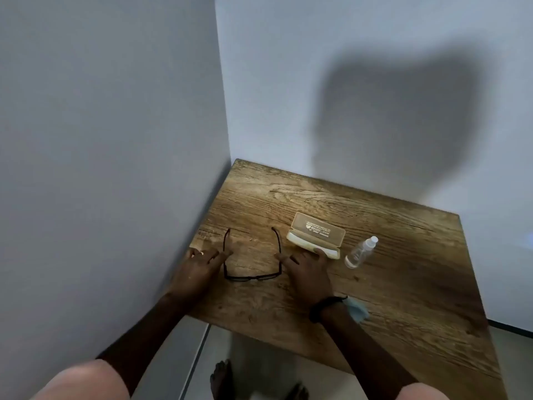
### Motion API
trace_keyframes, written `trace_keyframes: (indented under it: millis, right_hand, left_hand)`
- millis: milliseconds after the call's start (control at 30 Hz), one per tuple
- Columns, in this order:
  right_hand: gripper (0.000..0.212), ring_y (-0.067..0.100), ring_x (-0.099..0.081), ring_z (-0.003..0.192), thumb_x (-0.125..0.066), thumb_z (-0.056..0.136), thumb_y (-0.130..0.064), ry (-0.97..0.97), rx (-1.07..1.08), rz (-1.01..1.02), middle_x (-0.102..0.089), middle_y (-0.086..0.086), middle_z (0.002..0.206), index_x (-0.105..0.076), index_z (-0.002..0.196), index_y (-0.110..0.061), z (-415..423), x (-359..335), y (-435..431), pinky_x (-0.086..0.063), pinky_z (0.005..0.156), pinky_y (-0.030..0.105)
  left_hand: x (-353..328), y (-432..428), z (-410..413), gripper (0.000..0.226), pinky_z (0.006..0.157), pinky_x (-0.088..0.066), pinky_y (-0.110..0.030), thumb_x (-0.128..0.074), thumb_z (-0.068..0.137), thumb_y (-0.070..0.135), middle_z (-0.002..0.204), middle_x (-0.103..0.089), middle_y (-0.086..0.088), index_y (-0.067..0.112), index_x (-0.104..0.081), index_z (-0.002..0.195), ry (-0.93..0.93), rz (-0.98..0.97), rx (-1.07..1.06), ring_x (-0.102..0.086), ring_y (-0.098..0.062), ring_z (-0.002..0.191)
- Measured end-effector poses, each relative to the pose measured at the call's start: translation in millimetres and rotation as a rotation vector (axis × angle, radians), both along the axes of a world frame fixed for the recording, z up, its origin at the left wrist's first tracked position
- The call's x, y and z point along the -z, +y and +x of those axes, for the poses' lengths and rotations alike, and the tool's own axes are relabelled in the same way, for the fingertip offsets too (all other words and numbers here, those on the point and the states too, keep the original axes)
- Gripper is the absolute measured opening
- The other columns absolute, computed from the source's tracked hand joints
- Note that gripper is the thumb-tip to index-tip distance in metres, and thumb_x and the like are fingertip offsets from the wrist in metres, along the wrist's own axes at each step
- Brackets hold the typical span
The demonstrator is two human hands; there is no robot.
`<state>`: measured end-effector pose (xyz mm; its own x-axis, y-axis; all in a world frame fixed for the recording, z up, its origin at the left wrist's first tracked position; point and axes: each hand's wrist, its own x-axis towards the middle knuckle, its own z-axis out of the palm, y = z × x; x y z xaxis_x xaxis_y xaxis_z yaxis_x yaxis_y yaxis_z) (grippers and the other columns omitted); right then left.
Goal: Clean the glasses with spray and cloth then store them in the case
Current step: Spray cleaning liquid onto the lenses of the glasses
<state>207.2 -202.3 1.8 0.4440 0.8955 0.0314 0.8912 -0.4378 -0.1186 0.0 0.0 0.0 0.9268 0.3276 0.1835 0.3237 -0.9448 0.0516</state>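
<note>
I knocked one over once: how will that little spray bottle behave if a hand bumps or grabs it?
The spray bottle lies on its side on the table, so it cannot tip, but its round body may roll. Clear and small, it is probably light. Smooth plastic could slip in fingers.

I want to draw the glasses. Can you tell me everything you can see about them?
The glasses have a thin dark frame, probably plastic, with slim lenses. They lie on the wooden table, unfolded, both arms open and pointing away toward the wall, the lens front nearest the person. The left hand is at the left arm and the right hand by the right one, fingers spread flat; whether they grip the frame is unclear. The open cream case sits just to the right.
</note>
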Motion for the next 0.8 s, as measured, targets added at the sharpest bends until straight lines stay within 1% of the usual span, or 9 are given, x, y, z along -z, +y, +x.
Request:
trace_keyframes:
  millis: [100, 200, 267, 300, 367, 467, 567, 667, 800]
  right_hand:
    - [0.049, 0.023, -0.065, 0.093, -0.070, 0.077, -0.019, 0.001, -0.039, -0.027, -0.067, -0.007, 0.092, -0.064, 0.123, -0.036, -0.6, -3.3, 3.1, -0.023, 0.096, 0.045]
    - [0.045, 0.026, -0.064, 0.099, -0.068, 0.081, -0.020, 0.016, -0.060, -0.103, -0.069, -0.006, 0.100, -0.066, 0.123, -0.035, -1.1, -5.1, 5.3, -0.025, 0.098, 0.048]
    - [0.043, 0.026, -0.063, 0.104, -0.067, 0.083, -0.022, 0.028, -0.078, -0.109, -0.070, -0.005, 0.108, -0.066, 0.124, -0.034, -0.8, -2.9, 7.0, -0.029, 0.098, 0.050]
    - [0.041, 0.025, -0.063, 0.106, -0.067, 0.084, -0.023, 0.039, -0.085, -0.112, -0.071, -0.006, 0.110, -0.067, 0.123, -0.033, -1.1, -1.7, 7.7, -0.029, 0.097, 0.049]
    - [0.035, 0.023, -0.064, 0.105, -0.066, 0.086, -0.026, 0.052, -0.094, -0.094, -0.072, -0.007, 0.112, -0.069, 0.120, -0.033, -1.4, 0.8, 8.5, -0.031, 0.095, 0.046]
    - [0.031, 0.021, -0.065, 0.104, -0.065, 0.087, -0.028, 0.037, -0.103, -0.053, -0.072, -0.008, 0.113, -0.070, 0.118, -0.033, -1.4, 4.8, 8.7, -0.031, 0.093, 0.041]
    - [0.033, 0.020, -0.066, 0.103, -0.069, 0.084, -0.025, 0.011, -0.104, -0.049, -0.073, -0.009, 0.113, -0.070, 0.116, -0.034, -1.0, 3.0, 9.3, -0.038, 0.094, 0.045]
    - [0.037, 0.021, -0.068, 0.094, -0.076, 0.077, -0.022, -0.003, -0.119, -0.049, -0.075, -0.009, 0.106, -0.072, 0.112, -0.034, 0.4, 0.4, 10.0, -0.048, 0.084, 0.046]
    - [0.041, 0.022, -0.069, 0.087, -0.078, 0.074, -0.017, -0.005, -0.141, 0.043, -0.076, -0.007, 0.102, -0.072, 0.111, -0.031, 3.8, -2.3, 9.8, -0.050, 0.077, 0.045]
  left_hand:
    - [5.4, 2.1, -15.6, 0.073, 0.070, -0.051, -0.042, -0.086, 0.064, -0.001, 0.099, -0.072, -0.005, 0.020, -0.064, 0.130, 0.033, -0.033, -0.028, -0.069, -0.029, 0.066]
    - [16.2, 1.0, -28.5, 0.066, 0.071, -0.055, -0.043, -0.082, 0.069, 0.007, 0.107, -0.074, -0.007, 0.021, -0.064, 0.131, 0.086, 0.028, -0.001, -0.073, -0.031, 0.074]
    - [15.6, -0.8, -31.0, 0.052, 0.071, -0.058, -0.046, -0.065, 0.079, 0.017, 0.109, -0.076, -0.007, 0.022, -0.065, 0.131, 0.134, 0.021, -0.004, -0.075, -0.032, 0.076]
    - [14.7, -1.6, -31.5, 0.050, 0.072, -0.059, -0.047, -0.054, 0.082, 0.022, 0.111, -0.076, -0.006, 0.023, -0.065, 0.131, 0.162, 0.007, -0.001, -0.075, -0.032, 0.078]
    - [15.8, -2.9, -31.0, 0.051, 0.077, -0.059, -0.048, -0.045, 0.084, 0.025, 0.118, -0.075, -0.004, 0.023, -0.065, 0.132, 0.193, -0.016, 0.038, -0.075, -0.030, 0.083]
    - [19.1, -2.2, -29.7, 0.048, 0.079, -0.060, -0.047, -0.046, 0.085, 0.026, 0.119, -0.075, -0.003, 0.022, -0.068, 0.128, 0.167, -0.004, 0.080, -0.075, -0.030, 0.084]
    - [19.1, -1.5, -26.0, 0.045, 0.079, -0.059, -0.042, -0.046, 0.085, 0.024, 0.118, -0.075, -0.003, 0.020, -0.071, 0.122, 0.130, 0.013, 0.079, -0.075, -0.028, 0.080]
    - [20.1, 0.4, -21.9, 0.042, 0.079, -0.059, -0.045, -0.047, 0.085, 0.028, 0.116, -0.075, -0.004, 0.022, -0.067, 0.122, 0.114, 0.023, 0.098, -0.074, -0.029, 0.079]
    - [16.5, 3.7, -21.9, 0.041, 0.079, -0.059, -0.045, -0.046, 0.085, 0.027, 0.110, -0.076, -0.005, 0.023, -0.061, 0.123, 0.059, 0.008, 0.090, -0.074, -0.031, 0.084]
